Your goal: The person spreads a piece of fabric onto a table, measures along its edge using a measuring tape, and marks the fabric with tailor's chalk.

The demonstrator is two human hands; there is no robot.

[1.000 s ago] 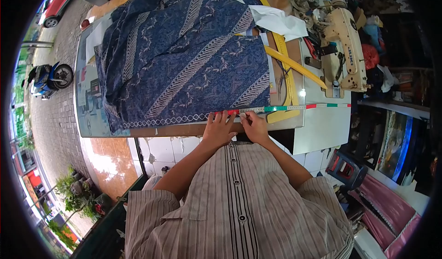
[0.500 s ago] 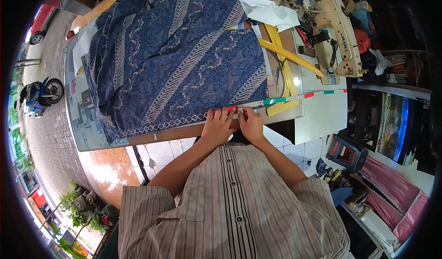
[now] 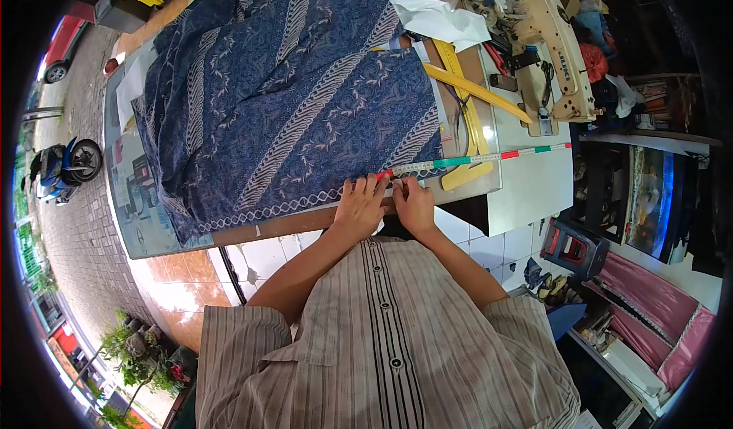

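Note:
Dark blue batik cloth (image 3: 290, 116) with white diagonal bands lies spread over the table, its lower edge near me. Along this edge runs a measuring tape (image 3: 477, 159) in red, white and green sections, reaching away to the right. My left hand (image 3: 359, 209) lies on the cloth edge with fingers extended and slightly spread, fingertips at the tape's near end. Close beside it, my right hand (image 3: 415, 206) has its fingers pinched together at the edge. Something small and pale seems to show at those fingertips, too small to make out.
Yellow curved rulers (image 3: 477, 93) lie right of the cloth, with scissors (image 3: 460, 112) beside them. A sewing machine (image 3: 553, 51) stands at the back right, near crumpled white paper (image 3: 443, 23). The table's front edge (image 3: 298, 219) passes just before my body.
The view has tilted slightly, shifting the surroundings a little. Both hands stay at nearly the same place on the cloth edge, and the tape still lies along it.

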